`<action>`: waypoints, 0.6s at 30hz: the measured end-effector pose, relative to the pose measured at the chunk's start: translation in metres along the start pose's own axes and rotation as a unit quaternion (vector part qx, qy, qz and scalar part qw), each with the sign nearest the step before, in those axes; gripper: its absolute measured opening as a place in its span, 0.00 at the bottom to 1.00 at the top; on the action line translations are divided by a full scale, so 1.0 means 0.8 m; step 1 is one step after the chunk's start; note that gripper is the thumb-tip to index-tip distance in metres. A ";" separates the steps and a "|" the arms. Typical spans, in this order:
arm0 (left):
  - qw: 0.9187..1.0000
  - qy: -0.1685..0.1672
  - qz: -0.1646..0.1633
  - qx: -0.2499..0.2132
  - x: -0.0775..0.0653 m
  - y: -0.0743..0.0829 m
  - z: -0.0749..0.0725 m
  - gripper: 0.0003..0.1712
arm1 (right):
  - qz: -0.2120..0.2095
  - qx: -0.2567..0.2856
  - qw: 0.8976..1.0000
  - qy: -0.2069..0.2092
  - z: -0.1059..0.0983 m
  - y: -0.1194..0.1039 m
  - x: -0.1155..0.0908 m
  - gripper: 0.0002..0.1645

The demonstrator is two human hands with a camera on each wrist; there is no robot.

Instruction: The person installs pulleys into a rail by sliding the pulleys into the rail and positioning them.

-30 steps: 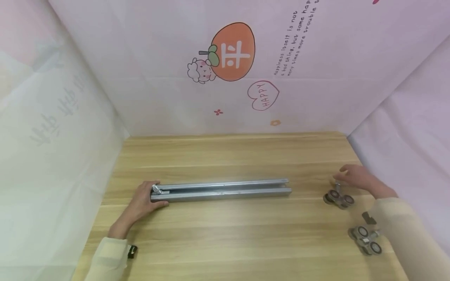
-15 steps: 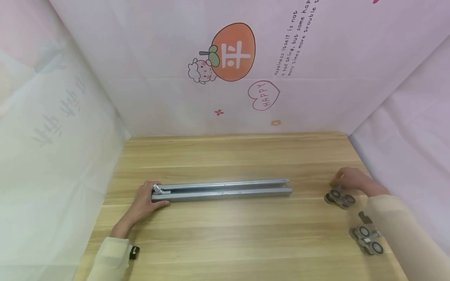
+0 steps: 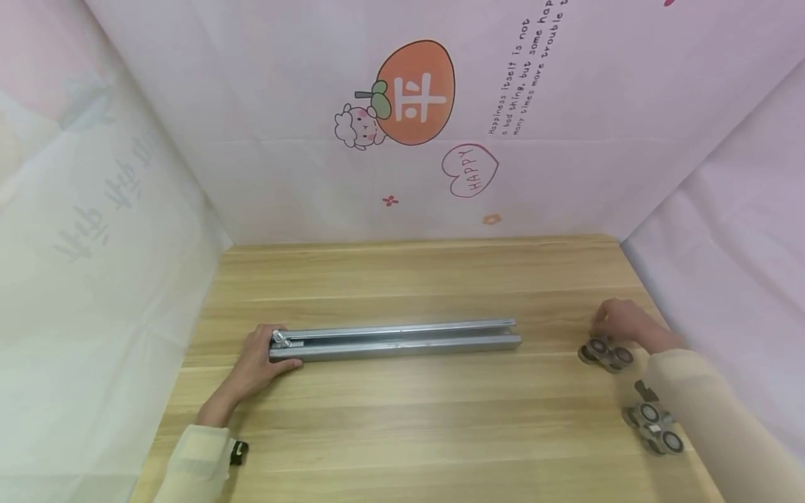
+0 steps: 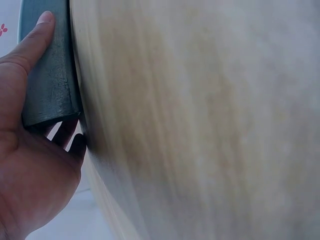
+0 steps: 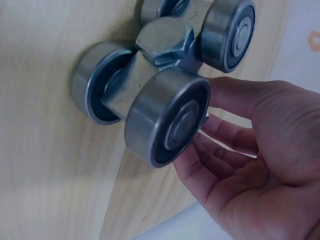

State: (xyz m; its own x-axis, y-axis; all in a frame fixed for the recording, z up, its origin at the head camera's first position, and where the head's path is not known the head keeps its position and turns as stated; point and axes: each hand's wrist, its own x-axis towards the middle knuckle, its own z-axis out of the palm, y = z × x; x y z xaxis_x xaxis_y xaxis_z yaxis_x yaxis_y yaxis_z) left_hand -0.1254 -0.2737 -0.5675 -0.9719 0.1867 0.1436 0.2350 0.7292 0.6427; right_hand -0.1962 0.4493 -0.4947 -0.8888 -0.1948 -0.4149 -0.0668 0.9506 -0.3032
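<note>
My left hand (image 3: 250, 365) grips the left end of a silver metal channel rail (image 3: 409, 348) that lies across the table, slot upward. A small bolt fitting (image 3: 281, 340) sits in the slot at that end. In the left wrist view the thumb lies along the side of the rail (image 4: 52, 82), other fingers partly hidden beyond it. On the right, my right hand (image 3: 625, 323) holds a roller trolley (image 3: 606, 358) by its far side, where the bolt stem is. Seen from the right wrist, the fingers curl behind the trolley's wheels (image 5: 167, 117), largely covering the stem.
A second roller trolley (image 3: 654, 432) lies nearer the front right, beside the right sleeve (image 3: 698, 398). The wood-grain table (image 3: 409, 426) meets printed cloth walls (image 3: 283, 188) at the back and both sides.
My right hand has come down and slightly left onto the first trolley, its fingers curling in around the stem. The left hand and the rail have stayed put.
</note>
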 end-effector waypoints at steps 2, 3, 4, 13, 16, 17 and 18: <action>1.000 0.001 -0.001 -0.001 0.000 -0.001 0.000 0.44 | -0.002 -0.005 1.000 0.004 0.000 0.000 0.000 0.19; 1.000 0.000 -0.001 -0.001 0.000 -0.001 0.001 0.44 | -0.005 -0.007 1.000 0.005 0.001 0.000 0.001 0.18; 1.000 0.000 -0.002 -0.001 0.000 -0.001 0.001 0.44 | -0.005 -0.010 1.000 0.008 0.001 0.001 0.001 0.18; 1.000 -0.012 -0.006 0.001 0.001 0.004 -0.004 0.43 | -0.004 -0.010 1.000 0.022 0.003 0.007 0.006 0.16; 1.000 -0.015 -0.006 0.001 0.002 0.005 -0.005 0.42 | -0.015 -0.011 0.999 0.032 0.000 0.005 0.005 0.16; 1.000 -0.015 -0.006 0.000 0.002 0.005 -0.005 0.42 | -0.020 -0.012 0.999 0.038 0.000 0.005 0.005 0.16; 1.000 -0.015 -0.006 0.000 0.002 0.005 -0.005 0.42 | -0.027 -0.015 0.999 0.045 -0.001 0.004 0.005 0.16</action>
State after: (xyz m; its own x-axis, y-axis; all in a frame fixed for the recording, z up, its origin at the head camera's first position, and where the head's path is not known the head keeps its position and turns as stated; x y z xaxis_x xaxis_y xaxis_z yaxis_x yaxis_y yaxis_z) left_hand -0.1263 -0.2729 -0.5619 -0.9737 0.1981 0.1127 0.2234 0.7316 0.6440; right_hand -0.2002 0.4515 -0.4964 -0.9203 -0.2250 -0.3200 -0.1281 0.9462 -0.2971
